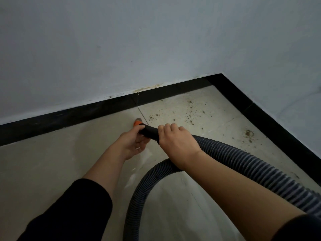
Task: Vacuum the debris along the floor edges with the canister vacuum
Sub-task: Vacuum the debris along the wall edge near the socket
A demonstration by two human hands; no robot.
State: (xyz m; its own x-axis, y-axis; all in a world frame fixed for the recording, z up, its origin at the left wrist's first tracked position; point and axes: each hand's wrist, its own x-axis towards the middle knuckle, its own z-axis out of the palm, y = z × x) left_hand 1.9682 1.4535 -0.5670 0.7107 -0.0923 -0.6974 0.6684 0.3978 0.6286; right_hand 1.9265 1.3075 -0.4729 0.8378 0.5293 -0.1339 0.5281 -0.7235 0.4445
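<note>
Both hands are clamped on the black end of the vacuum hose (243, 164): the left hand (133, 141) cups it from below, the right hand (175, 140) grips it from above just behind. The orange nozzle (137, 122) points down at the floor (52, 162) near the black baseboard (69, 117). Brown debris (189, 112) lies scattered to its right, toward the corner.

Just ahead of the fingers (167, 127) the black skirting (97, 108) and wall (121, 49) close the way; rightward the floor (224, 108) is free; behind, the ribbed hose (243, 160) loops.
</note>
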